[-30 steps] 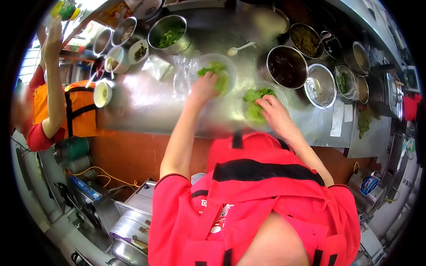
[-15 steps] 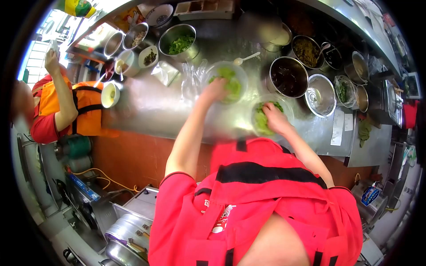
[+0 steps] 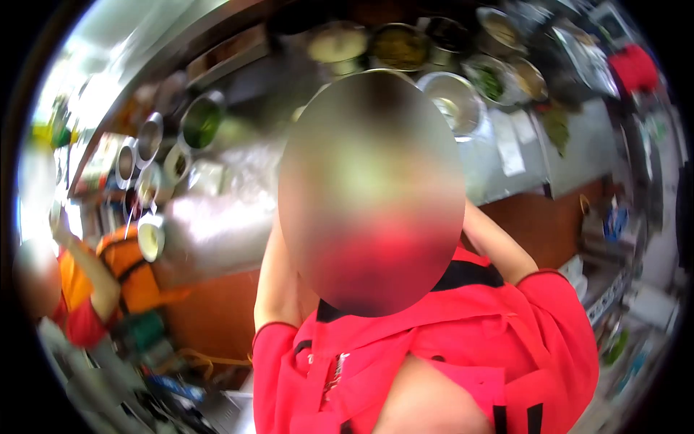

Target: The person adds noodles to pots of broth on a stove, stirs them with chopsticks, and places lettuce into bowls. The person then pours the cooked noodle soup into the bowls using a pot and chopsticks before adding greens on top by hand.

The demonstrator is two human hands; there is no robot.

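A large blurred oval covers the middle of the head view and hides both my hands. Only my left forearm (image 3: 271, 278) and right forearm (image 3: 499, 242) show, each reaching up behind the blur toward the steel counter (image 3: 235, 242). Whatever my fingers touch cannot be made out. The two clear bowls of green leaves seen earlier are also hidden. Right of the blur stands a shiny metal bowl (image 3: 473, 116), and beyond it lie white paper slips (image 3: 508, 145).
Left along the counter are a metal pot of greens (image 3: 202, 121), a crumpled clear plastic bag and a white bowl (image 3: 151, 237). Several food pots line the back, among them a yellowish one (image 3: 399, 47). Another person's arm (image 3: 97, 282) and an orange bag (image 3: 137, 286) are at the left.
The view has turned and shifted, and motion smears much of it. Half a second ago both hands were in the bowls of green leaves; a blurred oval now covers that area.
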